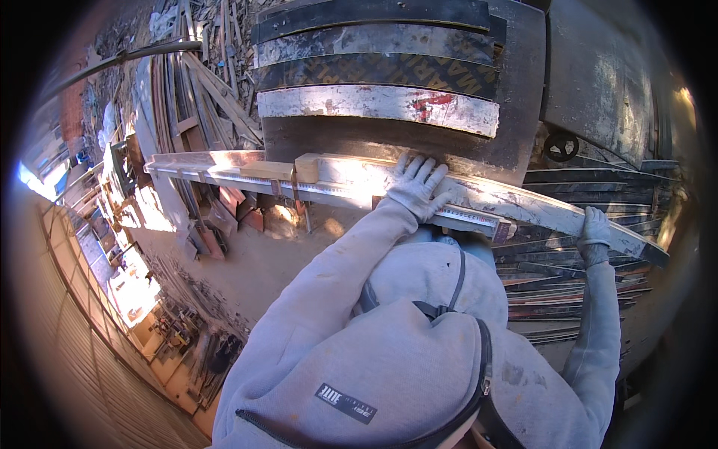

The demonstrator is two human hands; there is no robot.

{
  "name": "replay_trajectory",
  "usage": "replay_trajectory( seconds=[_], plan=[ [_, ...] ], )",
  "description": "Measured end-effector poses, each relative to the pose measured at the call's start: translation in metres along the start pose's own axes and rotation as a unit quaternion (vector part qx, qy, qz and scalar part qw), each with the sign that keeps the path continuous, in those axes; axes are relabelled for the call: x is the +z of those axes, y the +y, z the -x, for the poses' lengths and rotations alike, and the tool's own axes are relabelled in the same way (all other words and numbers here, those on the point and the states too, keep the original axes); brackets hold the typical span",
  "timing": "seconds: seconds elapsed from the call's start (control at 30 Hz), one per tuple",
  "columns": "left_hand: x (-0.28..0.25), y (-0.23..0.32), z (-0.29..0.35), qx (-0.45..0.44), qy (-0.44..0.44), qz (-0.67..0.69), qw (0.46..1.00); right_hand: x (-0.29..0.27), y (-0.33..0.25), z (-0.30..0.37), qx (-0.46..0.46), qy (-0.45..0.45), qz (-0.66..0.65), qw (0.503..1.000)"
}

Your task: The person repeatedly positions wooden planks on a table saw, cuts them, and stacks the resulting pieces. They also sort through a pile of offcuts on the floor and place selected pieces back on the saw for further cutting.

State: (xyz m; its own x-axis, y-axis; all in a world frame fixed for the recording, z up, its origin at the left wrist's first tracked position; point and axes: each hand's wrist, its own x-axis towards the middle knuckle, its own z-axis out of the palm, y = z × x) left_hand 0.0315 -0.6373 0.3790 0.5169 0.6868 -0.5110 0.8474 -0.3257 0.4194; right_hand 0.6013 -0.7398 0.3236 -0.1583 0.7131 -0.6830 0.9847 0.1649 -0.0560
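Note:
A long, whitish, stained plank (516, 197) lies across the front of the table, its right end reaching past the table. My gloved left hand (415, 187) rests on its upper face, fingers spread flat. Near the right end, my gloved right hand (595, 228) is closed over the plank's edge. A strip with measuring marks (471, 217) runs along the near side, below the plank. Toward the left, a light wooden block (307, 168) and a flatter wooden piece (262, 170) sit by a rusty metal clamp (299, 198).
Several dark and whitish strips (378, 103) lie side by side on the dark table panel (516, 97). A second dark sheet (594, 82) stands to the right. Stacked boards (576, 284) fill the lower right. Scrap wood (217, 90) is heaped at the far left, beside sandy ground (254, 277).

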Motion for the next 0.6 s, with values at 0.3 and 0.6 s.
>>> replay_trajectory(
  seconds=[0.3, 0.6],
  plan=[
    [-0.005, 0.006, -0.014, 0.013, 0.116, -0.012, 0.993, -0.023, -0.017, -0.002, 0.012, 0.008, -0.011, 1.0],
    [-0.001, 0.013, -0.019, 0.023, 0.164, -0.044, 0.985, -0.011, -0.018, -0.016, 0.062, 0.013, 0.048, 0.997]
  ],
)
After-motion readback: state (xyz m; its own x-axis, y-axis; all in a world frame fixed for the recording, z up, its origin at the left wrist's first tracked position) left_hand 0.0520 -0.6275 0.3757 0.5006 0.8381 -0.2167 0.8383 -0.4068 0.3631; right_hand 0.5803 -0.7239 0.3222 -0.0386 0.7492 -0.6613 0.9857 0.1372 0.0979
